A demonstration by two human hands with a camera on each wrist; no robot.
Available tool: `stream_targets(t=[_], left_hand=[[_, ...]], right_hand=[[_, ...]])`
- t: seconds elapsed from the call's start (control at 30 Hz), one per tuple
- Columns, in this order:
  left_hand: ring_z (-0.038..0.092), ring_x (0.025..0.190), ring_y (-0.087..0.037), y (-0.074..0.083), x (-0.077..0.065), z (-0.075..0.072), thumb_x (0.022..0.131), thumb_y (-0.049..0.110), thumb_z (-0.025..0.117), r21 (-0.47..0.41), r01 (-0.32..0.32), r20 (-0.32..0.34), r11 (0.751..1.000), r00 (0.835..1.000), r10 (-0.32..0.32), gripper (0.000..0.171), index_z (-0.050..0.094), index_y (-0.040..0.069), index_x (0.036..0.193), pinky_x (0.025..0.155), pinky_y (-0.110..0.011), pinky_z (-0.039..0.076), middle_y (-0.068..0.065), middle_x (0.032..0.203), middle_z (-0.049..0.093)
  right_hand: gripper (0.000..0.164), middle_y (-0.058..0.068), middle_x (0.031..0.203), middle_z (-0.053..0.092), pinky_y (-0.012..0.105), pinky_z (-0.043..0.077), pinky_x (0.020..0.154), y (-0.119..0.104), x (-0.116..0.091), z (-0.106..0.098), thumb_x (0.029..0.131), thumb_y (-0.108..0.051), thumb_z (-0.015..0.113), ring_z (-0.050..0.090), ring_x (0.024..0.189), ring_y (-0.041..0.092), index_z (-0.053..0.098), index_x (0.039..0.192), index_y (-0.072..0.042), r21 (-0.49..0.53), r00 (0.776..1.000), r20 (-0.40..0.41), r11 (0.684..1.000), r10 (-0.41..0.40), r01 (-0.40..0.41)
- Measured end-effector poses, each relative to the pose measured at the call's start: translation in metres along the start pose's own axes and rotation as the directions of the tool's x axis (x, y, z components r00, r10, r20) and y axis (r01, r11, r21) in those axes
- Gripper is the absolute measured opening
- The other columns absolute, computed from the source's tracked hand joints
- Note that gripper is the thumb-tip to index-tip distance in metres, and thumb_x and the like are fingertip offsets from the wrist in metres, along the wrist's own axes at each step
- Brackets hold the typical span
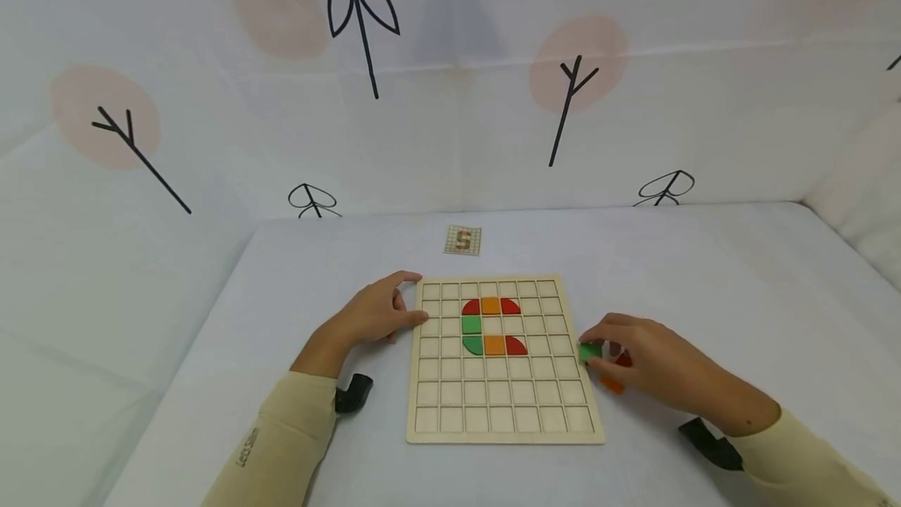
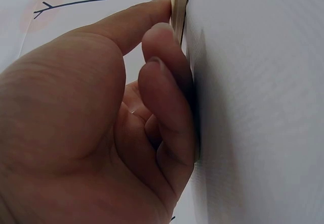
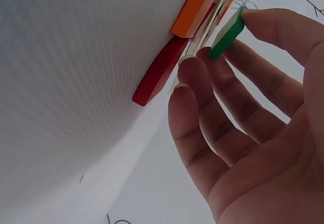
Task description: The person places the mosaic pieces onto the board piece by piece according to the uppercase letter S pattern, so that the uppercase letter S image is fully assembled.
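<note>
A pale wooden grid board lies flat on the table, with red, orange and green flat tiles set in some of its squares, among them a green square tile and an orange tile. My left hand rests against the board's left side, thumb and index fingertips touching its edge near the top corner; its other fingers are bent beneath. Just beyond the right edge, my right hand pinches a green tile between thumb and fingertips. Below that hand lie a red tile and an orange tile.
Behind the board lies a small square card printed with a grid and a coloured figure. White cloth covers the table, and a patterned white sheet hangs at the back. Dark straps show by both sleeves.
</note>
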State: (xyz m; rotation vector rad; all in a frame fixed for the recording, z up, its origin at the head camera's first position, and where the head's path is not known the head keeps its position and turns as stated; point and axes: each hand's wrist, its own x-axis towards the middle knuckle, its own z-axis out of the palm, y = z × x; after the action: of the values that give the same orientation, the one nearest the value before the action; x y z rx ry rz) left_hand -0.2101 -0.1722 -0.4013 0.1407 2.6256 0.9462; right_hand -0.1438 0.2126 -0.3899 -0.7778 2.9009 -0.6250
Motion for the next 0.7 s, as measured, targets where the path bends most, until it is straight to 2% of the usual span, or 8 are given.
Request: stream_targets(t=[0.27, 0.7], left_hand=[[0.056, 0.053, -0.017, -0.0035, 0.0018, 0.0020, 0.086, 0.037, 0.079, -0.004, -0.004, -0.004, 1.000, 1.000, 0.004, 0.070, 0.045, 0.025, 0.147, 0.057, -0.029, 0.040, -0.004, 0.079, 0.060], [0.055, 0.053, -0.016, -0.0038, 0.0026, 0.0019, 0.087, 0.038, 0.078, 0.002, -0.003, -0.003, 1.000, 1.000, 0.003, 0.071, 0.045, 0.026, 0.148, 0.057, -0.028, 0.039, -0.004, 0.079, 0.060]], right_hand=[[0.022, -0.017, 0.088, 0.056, 0.018, 0.045, 0.062, -0.0025, -0.0008, 0.0008, 0.089, -0.024, 0.077, 0.048, 0.073, -0.005, 0.074, 0.110, -0.019, 0.021, 0.999, 0.025, 0.999, -0.028, 0.028], [0.021, -0.017, 0.089, 0.056, 0.018, 0.046, 0.062, -0.0017, -0.0020, 0.0011, 0.089, -0.020, 0.076, 0.048, 0.073, -0.007, 0.074, 0.109, -0.018, 0.028, 0.996, 0.008, 0.996, -0.086, 0.086]])
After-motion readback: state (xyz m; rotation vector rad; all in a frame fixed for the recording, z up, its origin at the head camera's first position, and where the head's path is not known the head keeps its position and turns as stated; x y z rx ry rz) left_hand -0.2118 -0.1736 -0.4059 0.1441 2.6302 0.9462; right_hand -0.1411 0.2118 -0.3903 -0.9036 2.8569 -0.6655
